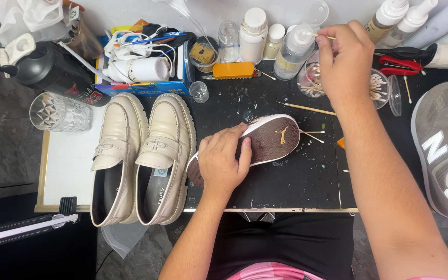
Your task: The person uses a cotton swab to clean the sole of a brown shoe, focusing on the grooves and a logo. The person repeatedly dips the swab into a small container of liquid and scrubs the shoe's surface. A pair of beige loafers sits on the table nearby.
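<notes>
Nearest, my left hand (223,159) presses fingers together over an upturned shoe (265,141), sole up on the black mat (291,176). Beyond the shoe, my right hand (344,62) pinches a cotton swab (321,36) at a clear bottle (292,51); a careless nudge might topple it.

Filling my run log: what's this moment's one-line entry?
left hand: holds upturned shoe on black mat | right hand: pinches cotton swab at clear bottle
</notes>
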